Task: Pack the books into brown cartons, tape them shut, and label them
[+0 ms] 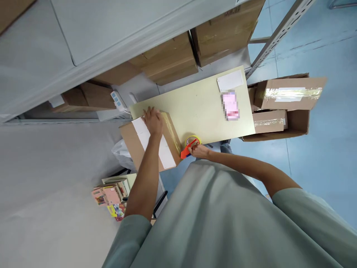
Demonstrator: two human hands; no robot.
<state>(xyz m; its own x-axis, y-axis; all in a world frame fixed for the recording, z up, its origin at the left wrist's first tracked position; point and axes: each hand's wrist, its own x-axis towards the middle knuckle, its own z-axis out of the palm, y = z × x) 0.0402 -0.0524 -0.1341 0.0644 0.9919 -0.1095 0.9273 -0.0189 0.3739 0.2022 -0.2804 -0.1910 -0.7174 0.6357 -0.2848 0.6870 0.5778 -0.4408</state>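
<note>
At seven o'clock from the carton, a stack of books [111,193] stands apart; at eight, a plastic bag [122,152] lies close beside it. The carton [134,144] itself sits at the table's left end, its left corner apparently jutting past the edge, so a hard pull or push could tip or slide it off. The left hand [153,122] presses on its top, fingers slightly spread, gripping nothing; if that pressure slackened, the carton could skid. At three o'clock, the right hand [198,150] closes around an orange tape dispenser [185,152] against the carton's corner; a careless twist there could crease tape or nick fingers. The table [206,123] extends toward two o'clock, bearing a blurred pink item [230,107] and a white paper [230,80].
</note>
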